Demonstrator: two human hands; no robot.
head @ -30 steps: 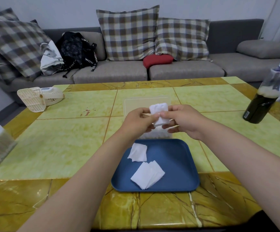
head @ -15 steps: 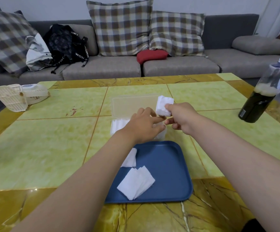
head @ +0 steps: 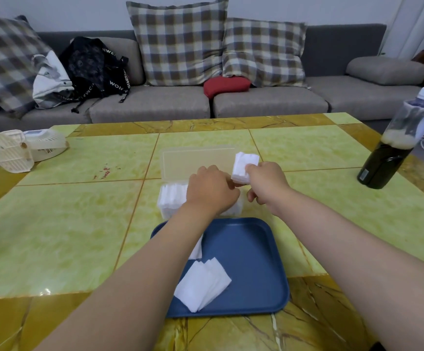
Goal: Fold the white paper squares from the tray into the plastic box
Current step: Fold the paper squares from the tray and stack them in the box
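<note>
A: What changed?
B: The right hand (head: 264, 182) has carried the folded square (head: 244, 167) from in front of the chest out over the right end of the plastic box (head: 171, 202), pinched shut on it. The left hand (head: 209, 192) has dropped onto the box and curls over the stack inside; whether it grips anything, I cannot tell.
A: Meaning?
B: Probably making a gap to slot it in. Box looks nearly full.
A: What's left?
B: Loose white squares (head: 202, 285) on the blue tray (head: 251, 262), just beside the box, one partly under the left forearm.
A: Obstacles?
B: The open lid (head: 198, 160) stands behind the box. The dark bottle (head: 395, 148) and the white fan (head: 21, 150) are well apart.
</note>
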